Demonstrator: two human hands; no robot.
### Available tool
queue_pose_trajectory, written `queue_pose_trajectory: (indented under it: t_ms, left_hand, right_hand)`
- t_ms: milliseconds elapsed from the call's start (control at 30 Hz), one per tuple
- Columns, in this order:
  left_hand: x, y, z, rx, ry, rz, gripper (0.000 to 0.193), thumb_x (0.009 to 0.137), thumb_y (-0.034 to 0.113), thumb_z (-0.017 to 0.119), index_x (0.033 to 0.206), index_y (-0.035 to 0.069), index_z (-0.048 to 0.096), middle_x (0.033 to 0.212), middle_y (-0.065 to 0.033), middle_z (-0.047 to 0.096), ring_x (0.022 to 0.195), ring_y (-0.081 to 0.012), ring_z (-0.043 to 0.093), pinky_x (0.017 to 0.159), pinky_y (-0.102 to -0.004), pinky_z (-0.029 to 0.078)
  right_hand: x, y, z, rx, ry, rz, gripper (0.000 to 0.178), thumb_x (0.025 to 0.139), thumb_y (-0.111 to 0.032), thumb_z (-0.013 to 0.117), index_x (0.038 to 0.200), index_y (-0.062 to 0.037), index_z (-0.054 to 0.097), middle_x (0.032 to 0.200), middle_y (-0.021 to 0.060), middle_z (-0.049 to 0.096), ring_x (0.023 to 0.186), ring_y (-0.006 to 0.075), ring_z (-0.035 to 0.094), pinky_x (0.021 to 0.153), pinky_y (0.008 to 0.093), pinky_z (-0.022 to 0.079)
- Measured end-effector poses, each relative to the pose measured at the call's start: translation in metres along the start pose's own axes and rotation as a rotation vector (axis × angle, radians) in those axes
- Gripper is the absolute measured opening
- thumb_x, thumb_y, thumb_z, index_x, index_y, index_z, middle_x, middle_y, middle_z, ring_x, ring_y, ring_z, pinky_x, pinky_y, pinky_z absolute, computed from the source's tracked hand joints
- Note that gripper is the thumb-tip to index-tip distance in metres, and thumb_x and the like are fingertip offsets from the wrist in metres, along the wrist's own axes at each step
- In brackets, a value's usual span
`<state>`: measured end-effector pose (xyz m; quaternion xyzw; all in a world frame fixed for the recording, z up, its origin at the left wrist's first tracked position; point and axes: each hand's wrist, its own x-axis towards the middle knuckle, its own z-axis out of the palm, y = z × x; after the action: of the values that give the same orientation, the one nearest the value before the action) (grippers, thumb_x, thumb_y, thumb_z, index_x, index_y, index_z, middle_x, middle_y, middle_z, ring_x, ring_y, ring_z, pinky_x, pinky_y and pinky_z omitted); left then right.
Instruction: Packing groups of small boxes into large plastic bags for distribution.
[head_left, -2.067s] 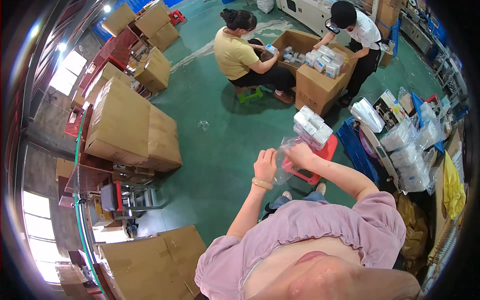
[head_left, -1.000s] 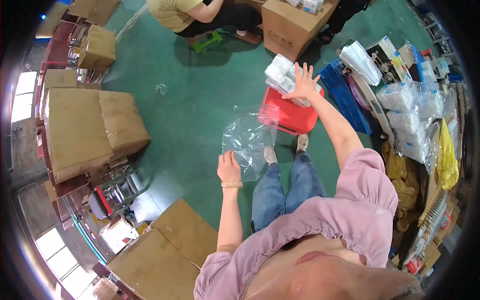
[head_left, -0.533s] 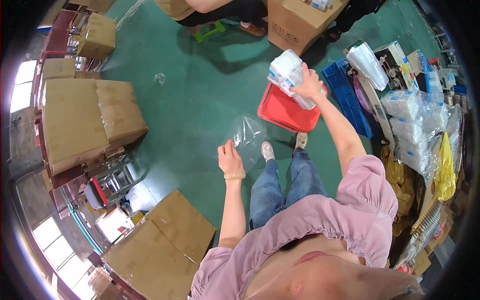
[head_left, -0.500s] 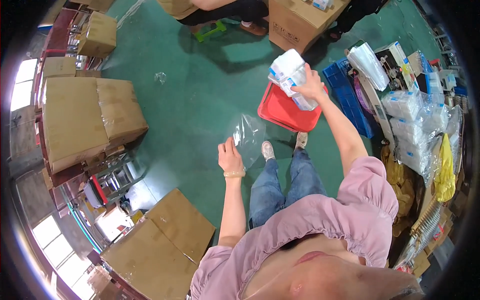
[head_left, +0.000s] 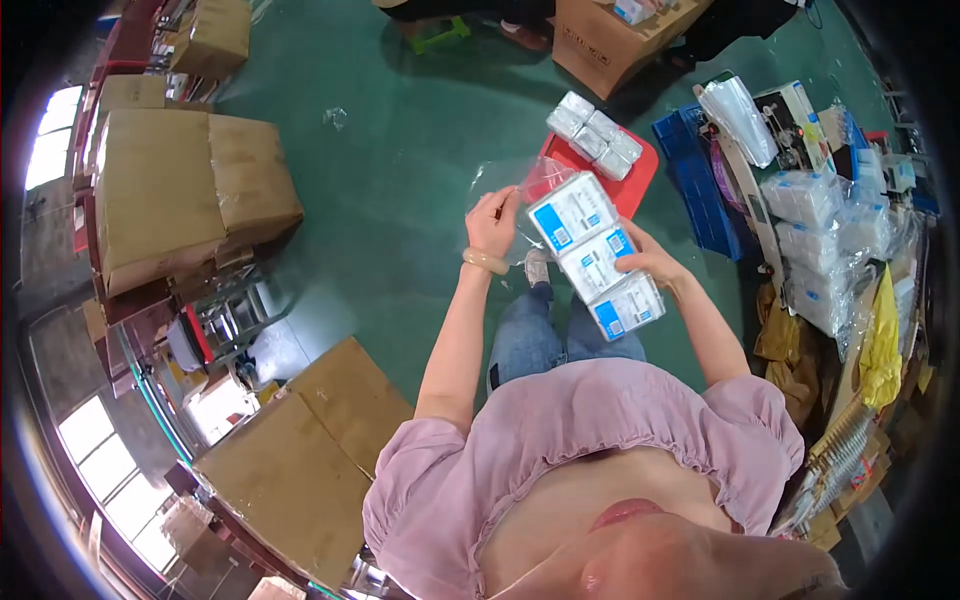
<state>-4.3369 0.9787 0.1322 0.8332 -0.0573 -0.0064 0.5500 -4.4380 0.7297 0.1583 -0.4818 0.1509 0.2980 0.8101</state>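
Fresh off the red stool, a row of packs, clamped in my right hand, is coming beside the clear bag my left hand is pinching. More packs are lying along the stool's far edge.

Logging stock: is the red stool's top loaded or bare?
Loaded: white packs sit on the red stool, with some red seat showing. The right hand holds a separate blue-and-white row.
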Motion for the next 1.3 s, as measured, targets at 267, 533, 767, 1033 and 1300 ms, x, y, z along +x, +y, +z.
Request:
queue_pose_trajectory:
  t_ms: [267,533,767,1033,1300]
  left_hand:
    - [0.005,0.055,0.002,0.207,-0.294,0.396,0.015,0.081,0.014,0.061,0.095,0.009,0.066,0.065,-0.0038,0.053,0.054,-0.0156,0.052,0.048,-0.0270,0.042]
    - [-0.010,0.096,-0.015,0.473,-0.343,0.913,0.035,0.069,0.017,0.069,0.103,0.019,0.063,0.073,-0.0026,0.054,0.063,-0.0200,0.055,0.056,-0.0294,0.046]
    - [-0.006,0.055,-0.014,-1.050,-0.248,-0.396,0.068,0.076,0.019,0.066,0.132,0.002,0.031,0.127,-0.0138,0.041,0.116,-0.0256,0.041,0.098,-0.0379,0.034]
    - [-0.047,0.075,-0.028,-0.949,-0.747,-0.574,0.053,0.078,0.025,0.060,0.121,-0.002,0.044,0.111,-0.0130,0.057,0.097,-0.0224,0.059,0.084,-0.0339,0.048]
    - [-0.066,0.078,-0.031,-0.874,-0.736,-0.481,0.063,0.079,0.026,0.060,0.130,0.000,0.033,0.125,-0.0117,0.048,0.113,-0.0228,0.048,0.095,-0.0346,0.038]
  right_hand:
    - [-0.009,-0.002,0.027,-0.668,0.255,0.014,0.116,0.052,-0.023,0.079,0.143,-0.0093,0.007,0.128,0.0250,0.041,0.121,0.0303,0.040,0.103,0.0335,0.028]
    - [-0.012,-0.022,0.038,-0.563,0.270,-0.361,0.102,0.056,-0.011,0.077,0.142,-0.0125,0.022,0.137,0.0122,0.036,0.123,0.0226,0.037,0.103,0.0307,0.026]
    - [-0.025,-0.019,0.078,-0.303,0.251,-0.482,0.097,0.060,-0.011,0.077,0.141,-0.0125,0.024,0.139,0.0110,0.033,0.125,0.0197,0.034,0.104,0.0300,0.024]
    - [-0.066,0.027,0.086,0.050,0.393,-0.219,0.084,0.076,-0.029,0.061,0.138,-0.0165,0.005,0.130,0.0136,0.033,0.106,0.0262,0.046,0.078,0.0371,0.046]
    - [-0.052,0.018,0.074,-0.603,0.667,-0.323,0.063,0.081,-0.047,0.056,0.124,-0.0031,0.041,0.118,0.0178,0.039,0.109,0.0287,0.044,0.093,0.0344,0.036]
